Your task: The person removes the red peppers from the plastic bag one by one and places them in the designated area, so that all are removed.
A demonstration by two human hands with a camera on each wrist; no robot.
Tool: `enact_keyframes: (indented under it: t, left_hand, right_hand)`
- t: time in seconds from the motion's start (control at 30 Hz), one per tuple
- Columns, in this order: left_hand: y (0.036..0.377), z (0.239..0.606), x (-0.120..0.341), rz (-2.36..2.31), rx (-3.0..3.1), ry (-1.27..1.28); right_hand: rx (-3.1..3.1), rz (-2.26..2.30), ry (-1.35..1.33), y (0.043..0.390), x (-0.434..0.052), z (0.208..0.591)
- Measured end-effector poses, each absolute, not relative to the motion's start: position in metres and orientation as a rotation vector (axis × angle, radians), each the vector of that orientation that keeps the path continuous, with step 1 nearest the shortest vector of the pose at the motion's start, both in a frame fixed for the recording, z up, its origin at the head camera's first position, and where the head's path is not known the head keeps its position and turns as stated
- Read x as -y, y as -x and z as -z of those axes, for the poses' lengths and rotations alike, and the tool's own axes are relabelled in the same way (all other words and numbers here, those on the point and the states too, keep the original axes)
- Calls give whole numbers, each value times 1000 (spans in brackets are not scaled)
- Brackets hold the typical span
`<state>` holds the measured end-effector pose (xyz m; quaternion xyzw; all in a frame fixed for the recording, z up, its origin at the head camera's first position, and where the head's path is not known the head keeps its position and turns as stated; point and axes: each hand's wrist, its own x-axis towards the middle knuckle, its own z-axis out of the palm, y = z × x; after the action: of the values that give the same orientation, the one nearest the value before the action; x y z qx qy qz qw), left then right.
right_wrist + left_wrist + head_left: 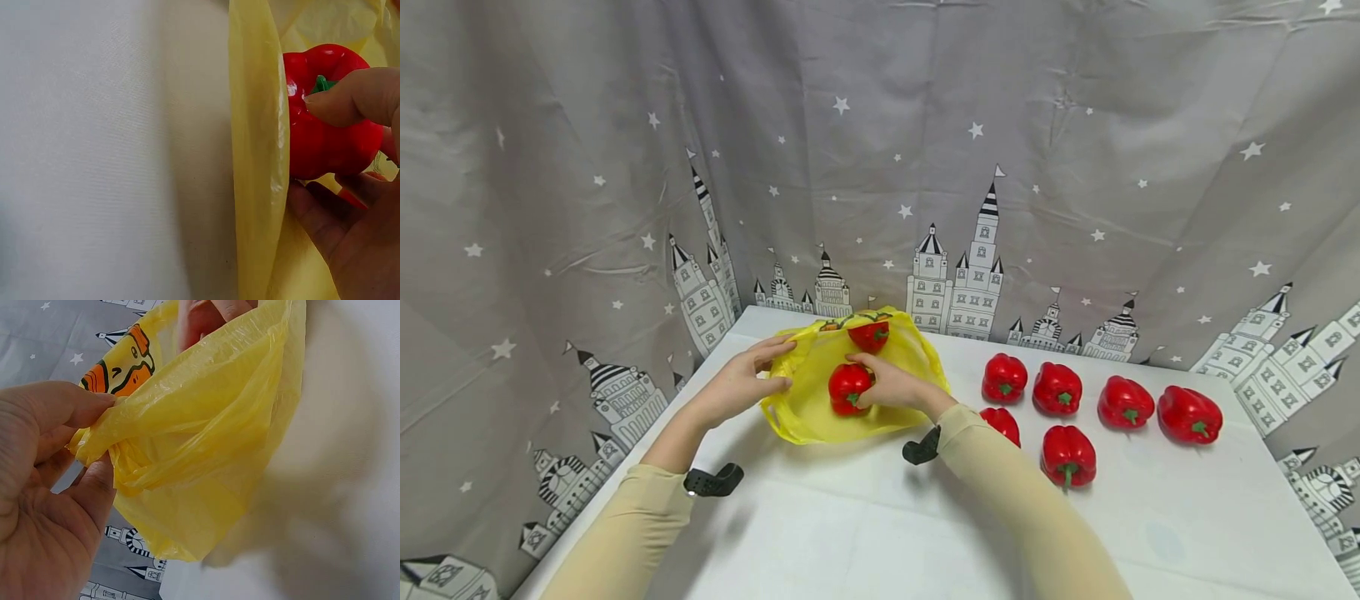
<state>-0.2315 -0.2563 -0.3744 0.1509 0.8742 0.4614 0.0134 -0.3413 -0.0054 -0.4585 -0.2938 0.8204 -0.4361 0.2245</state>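
A yellow plastic bag (808, 408) with an orange printed pattern lies on the table with its mouth held wide. At its left edge my left hand (741, 385) pinches the rim; the left wrist view shows the bunched plastic between thumb and fingers of the hand (56, 462). Inside the mouth, my right hand (895, 385) grips a red bell pepper (847, 387) with a green stem. In the right wrist view the thumb lies on top of the pepper (331, 140), fingers underneath. Another red bell pepper (871, 335) sits deeper in the bag.
Several red bell peppers stand on the white table (820, 525) to the right, among them one at the back (1004, 378), one nearer (1068, 455) and one far right (1189, 414). My right forearm partly hides one pepper (1002, 425). A grey castle-print curtain (865, 167) hangs behind.
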Motion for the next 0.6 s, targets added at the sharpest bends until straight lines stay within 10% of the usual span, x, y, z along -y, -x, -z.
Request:
enact_keyframes:
  t: [0.6]
  left_hand:
    - [230, 375, 257, -1439, -2725, -470]
  right_hand:
    - [-2241, 1207, 773, 344, 6, 459]
